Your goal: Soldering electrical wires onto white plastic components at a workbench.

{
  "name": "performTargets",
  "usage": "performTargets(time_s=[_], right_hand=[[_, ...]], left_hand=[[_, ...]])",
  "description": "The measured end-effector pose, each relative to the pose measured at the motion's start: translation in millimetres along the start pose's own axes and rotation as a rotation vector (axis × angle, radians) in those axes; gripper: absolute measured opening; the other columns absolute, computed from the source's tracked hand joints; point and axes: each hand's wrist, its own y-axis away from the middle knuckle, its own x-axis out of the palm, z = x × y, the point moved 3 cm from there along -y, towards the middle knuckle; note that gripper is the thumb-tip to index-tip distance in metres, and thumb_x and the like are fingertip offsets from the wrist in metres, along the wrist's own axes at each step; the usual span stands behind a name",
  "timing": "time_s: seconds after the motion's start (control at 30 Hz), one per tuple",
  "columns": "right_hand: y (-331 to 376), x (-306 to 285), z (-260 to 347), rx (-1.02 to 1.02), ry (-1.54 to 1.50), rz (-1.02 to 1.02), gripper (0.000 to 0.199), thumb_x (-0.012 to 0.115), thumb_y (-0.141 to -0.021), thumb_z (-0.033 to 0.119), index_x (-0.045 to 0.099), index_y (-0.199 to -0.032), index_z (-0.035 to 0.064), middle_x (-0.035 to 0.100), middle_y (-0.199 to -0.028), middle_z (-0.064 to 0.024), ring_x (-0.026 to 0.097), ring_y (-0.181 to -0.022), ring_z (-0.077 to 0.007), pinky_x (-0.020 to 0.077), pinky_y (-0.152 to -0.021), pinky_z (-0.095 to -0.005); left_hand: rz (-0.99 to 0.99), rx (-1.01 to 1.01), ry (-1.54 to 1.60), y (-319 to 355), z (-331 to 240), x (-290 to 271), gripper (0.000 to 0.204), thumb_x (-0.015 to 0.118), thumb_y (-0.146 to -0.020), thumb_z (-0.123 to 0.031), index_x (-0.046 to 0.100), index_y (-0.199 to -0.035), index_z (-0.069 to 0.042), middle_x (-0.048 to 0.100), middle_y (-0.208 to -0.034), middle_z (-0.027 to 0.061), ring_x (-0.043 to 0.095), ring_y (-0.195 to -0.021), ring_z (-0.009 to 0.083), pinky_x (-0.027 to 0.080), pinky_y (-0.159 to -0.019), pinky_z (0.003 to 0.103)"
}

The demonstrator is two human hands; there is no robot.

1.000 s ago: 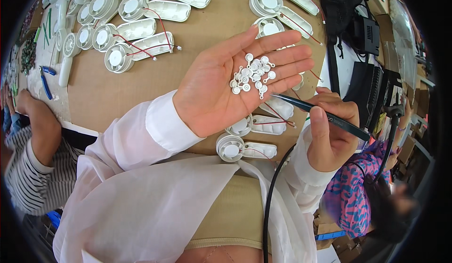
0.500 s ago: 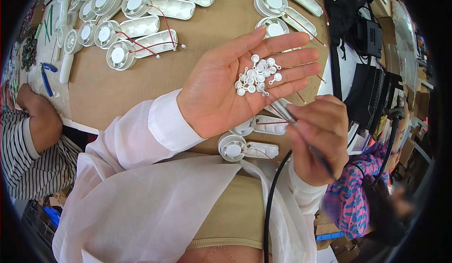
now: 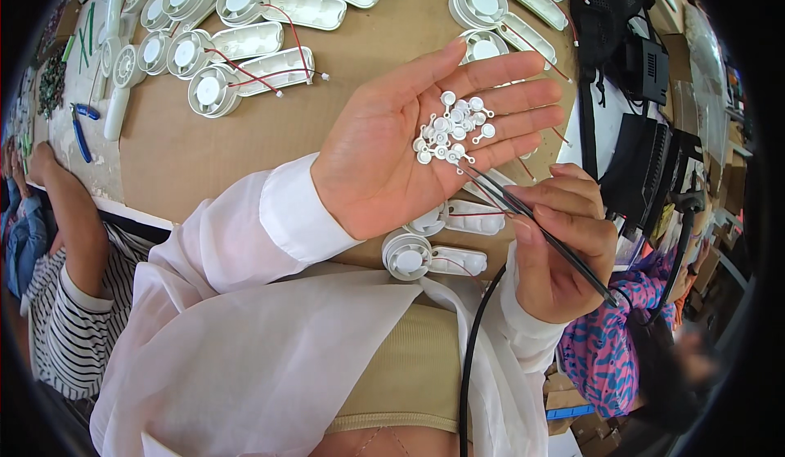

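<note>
Slim dark metal tweezers (image 3: 564, 251) pinched in our right hand (image 3: 578, 224), long axis tips-first toward ten-thirty, our left hand (image 3: 391, 150) spread.

Small white caps (image 3: 442, 134) borne on the upturned left hand (image 3: 380, 154), dark tweezers (image 3: 566, 252) pinched in the right hand (image 3: 572, 232), tips held at the caps' edge, red-wired fan units (image 3: 209, 91) spread on the brown tabletop (image 3: 196, 159)

White sleeves (image 3: 214, 240), seemingly sheer, end in cuffs (image 3: 304, 212).
</note>
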Motion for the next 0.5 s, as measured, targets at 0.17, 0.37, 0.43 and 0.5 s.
performTargets(time_s=[0.17,0.37,0.43,0.5], right_hand=[[-0.9,-0.7,1.5,-0.013,0.060,0.052,0.025,0.066,-0.076,-0.006,0.057,-0.096,0.0054,0.073,-0.088,-0.0199,0.065,-0.083,-0.0272,0.0438,-0.099,-0.0498],[2.8,-0.6,2.5,-0.012,0.046,-0.012,0.026,0.073,-0.074,-0.005,0.061,-0.094,0.0064,0.074,-0.093,-0.0130,0.064,-0.085,-0.0241,0.0447,-0.099,-0.0485],[3.3,0.5,2.4,0.011,0.062,-0.017,0.027,0.079,-0.072,-0.004,0.066,-0.092,0.0074,0.076,-0.099,-0.0059,0.064,-0.088,-0.0211,0.0456,-0.098,-0.0466],[2.3,1.6,5.0,-0.004,0.090,-0.005,0.027,0.076,-0.073,-0.005,0.064,-0.094,0.0072,0.075,-0.097,-0.0086,0.064,-0.087,-0.0224,0.0450,-0.098,-0.0481]], left_hand=[[-0.010,0.002,-0.005,0.1,-0.4,0.3,0.050,0.041,-0.107,-0.030,0.053,-0.136,0.009,0.059,-0.136,0.0251,0.054,-0.131,0.0354,0.039,-0.117,0.042],[-0.018,0.000,0.006,-0.7,-2.2,-0.4,0.050,0.042,-0.107,-0.030,0.053,-0.136,0.009,0.059,-0.136,0.0247,0.054,-0.131,0.0347,0.039,-0.117,0.042],[-0.014,0.003,0.002,-0.7,-2.8,-1.0,0.050,0.043,-0.107,-0.030,0.053,-0.136,0.009,0.059,-0.136,0.0245,0.054,-0.132,0.0345,0.039,-0.117,0.042],[-0.020,0.006,-0.001,-0.7,-2.2,-0.4,0.050,0.043,-0.107,-0.030,0.053,-0.136,0.009,0.059,-0.136,0.0245,0.054,-0.132,0.0344,0.039,-0.117,0.042]])
